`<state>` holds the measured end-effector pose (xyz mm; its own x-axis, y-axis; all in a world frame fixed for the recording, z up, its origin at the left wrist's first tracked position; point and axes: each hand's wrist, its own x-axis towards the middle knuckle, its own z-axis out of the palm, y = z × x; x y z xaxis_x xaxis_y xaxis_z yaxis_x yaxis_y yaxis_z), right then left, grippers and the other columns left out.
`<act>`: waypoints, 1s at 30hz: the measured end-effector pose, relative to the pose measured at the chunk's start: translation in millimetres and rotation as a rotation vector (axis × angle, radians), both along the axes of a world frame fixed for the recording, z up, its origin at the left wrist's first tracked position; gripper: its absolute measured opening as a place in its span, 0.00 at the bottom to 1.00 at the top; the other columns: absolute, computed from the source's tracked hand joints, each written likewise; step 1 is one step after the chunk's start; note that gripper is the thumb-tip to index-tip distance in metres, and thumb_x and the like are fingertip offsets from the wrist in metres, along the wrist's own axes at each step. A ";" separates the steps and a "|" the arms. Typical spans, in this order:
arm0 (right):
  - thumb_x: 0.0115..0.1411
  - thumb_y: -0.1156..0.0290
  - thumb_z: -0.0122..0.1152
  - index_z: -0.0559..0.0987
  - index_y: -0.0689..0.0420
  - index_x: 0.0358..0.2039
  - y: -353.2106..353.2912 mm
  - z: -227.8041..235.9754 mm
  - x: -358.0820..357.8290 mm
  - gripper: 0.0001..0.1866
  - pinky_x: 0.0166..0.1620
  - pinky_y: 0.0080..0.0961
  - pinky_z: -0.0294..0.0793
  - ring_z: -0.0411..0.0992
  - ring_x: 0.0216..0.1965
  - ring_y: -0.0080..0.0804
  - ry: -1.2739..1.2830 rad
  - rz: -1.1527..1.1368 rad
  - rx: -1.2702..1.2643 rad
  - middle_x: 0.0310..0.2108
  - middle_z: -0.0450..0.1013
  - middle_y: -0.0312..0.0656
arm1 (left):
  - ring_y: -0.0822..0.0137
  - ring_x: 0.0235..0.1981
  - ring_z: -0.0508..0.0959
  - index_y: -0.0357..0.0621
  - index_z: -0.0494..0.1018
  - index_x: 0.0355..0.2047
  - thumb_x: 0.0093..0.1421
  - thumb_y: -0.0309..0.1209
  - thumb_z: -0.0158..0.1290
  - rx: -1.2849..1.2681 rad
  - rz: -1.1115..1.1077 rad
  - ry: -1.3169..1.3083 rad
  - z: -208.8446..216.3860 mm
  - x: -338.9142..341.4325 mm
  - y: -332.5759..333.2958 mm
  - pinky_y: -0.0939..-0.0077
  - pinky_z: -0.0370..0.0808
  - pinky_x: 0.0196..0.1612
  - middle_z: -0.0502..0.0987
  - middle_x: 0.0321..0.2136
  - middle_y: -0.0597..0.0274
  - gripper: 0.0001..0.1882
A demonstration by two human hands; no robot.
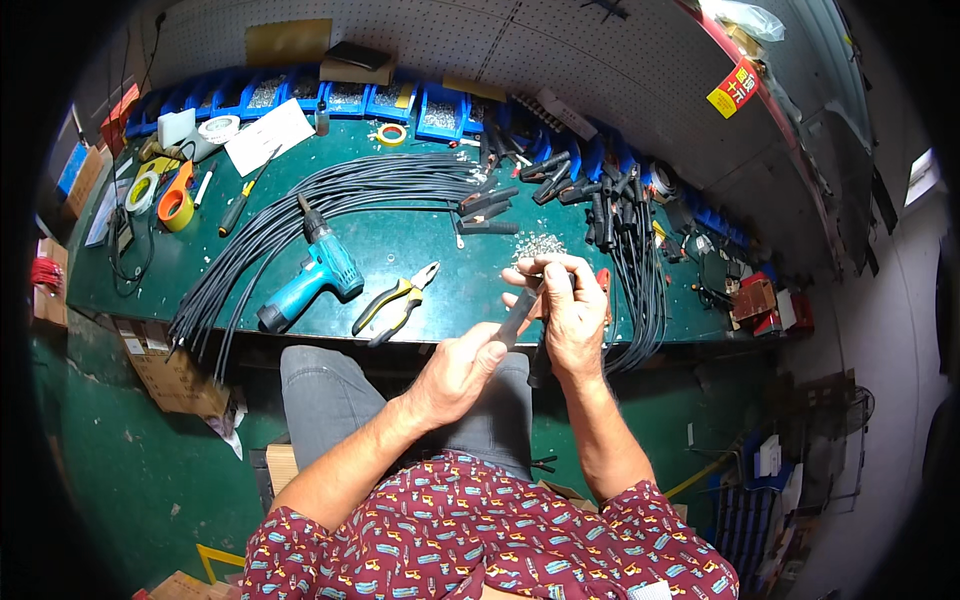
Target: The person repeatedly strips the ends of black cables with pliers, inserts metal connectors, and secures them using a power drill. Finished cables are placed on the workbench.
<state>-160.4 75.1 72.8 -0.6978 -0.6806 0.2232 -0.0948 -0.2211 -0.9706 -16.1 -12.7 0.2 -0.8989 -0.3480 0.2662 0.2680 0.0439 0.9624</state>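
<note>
In front of my lap, at the bench's near edge, both hands work at a dark handle-like piece. My left hand (462, 372) is closed round the lower end of this black handle (515, 318). Close beside it, my right hand (574, 318) has thumb and fingers bent together at the handle's upper end; what sits between those fingertips is partly hidden. Below the right palm another black part (540, 368) shows, and I cannot tell whether it joins the handle. A pile of small metal parts (540, 246) lies just beyond my right fingers.
On the green bench (420, 225) lie pliers (398, 303), a teal cordless drill (315, 275), a long bundle of black cables (330, 195) and a screwdriver (240, 205). More cables with black handles (625, 225) hang over the right edge. Blue bins (438, 112) line the back.
</note>
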 end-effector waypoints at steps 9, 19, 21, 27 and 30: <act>0.76 0.63 0.48 0.74 0.64 0.48 6.1 -0.9 3.4 0.16 0.43 0.37 0.87 0.83 0.44 0.46 0.063 0.047 0.043 0.42 0.78 0.50 | 0.48 0.26 0.79 0.37 0.70 0.49 0.76 0.44 0.41 0.095 -0.151 -0.093 5.2 3.4 -3.3 0.59 0.73 0.30 0.75 0.24 0.48 0.20; 0.76 0.63 0.49 0.74 0.64 0.48 6.1 4.5 9.1 0.15 0.41 0.34 0.86 0.84 0.36 0.42 0.014 0.093 -0.015 0.37 0.79 0.49 | 0.46 0.29 0.79 0.36 0.71 0.46 0.77 0.46 0.38 0.282 -0.269 -0.150 10.8 5.7 -3.4 0.59 0.73 0.34 0.78 0.29 0.50 0.24; 0.76 0.63 0.50 0.74 0.64 0.48 8.5 5.6 10.1 0.15 0.41 0.34 0.86 0.84 0.36 0.41 0.034 0.088 0.003 0.38 0.79 0.48 | 0.45 0.28 0.78 0.36 0.71 0.46 0.77 0.45 0.39 0.036 -0.103 -0.071 16.1 3.7 -1.2 0.58 0.73 0.34 0.77 0.27 0.49 0.23; 0.75 0.61 0.51 0.73 0.65 0.49 3.5 -9.4 18.7 0.17 0.42 0.34 0.86 0.83 0.40 0.43 -0.078 -0.054 0.018 0.40 0.78 0.49 | 0.47 0.29 0.78 0.36 0.70 0.43 0.77 0.46 0.38 -0.149 0.079 -0.052 13.0 -0.1 -3.3 0.59 0.72 0.33 0.75 0.27 0.47 0.23; 0.76 0.62 0.49 0.74 0.65 0.48 1.8 -8.1 19.4 0.17 0.45 0.36 0.86 0.83 0.43 0.45 -0.066 0.074 0.036 0.41 0.78 0.50 | 0.66 0.23 0.72 0.39 0.70 0.42 0.77 0.50 0.36 0.162 -0.045 -0.087 5.3 0.8 3.4 0.69 0.68 0.28 0.71 0.23 0.61 0.25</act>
<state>-141.0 76.9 64.7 -0.6576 -0.7376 0.1531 -0.0155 -0.1900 -0.9817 -15.3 -9.3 5.5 -0.9317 -0.3391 0.1305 0.1817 -0.1236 0.9756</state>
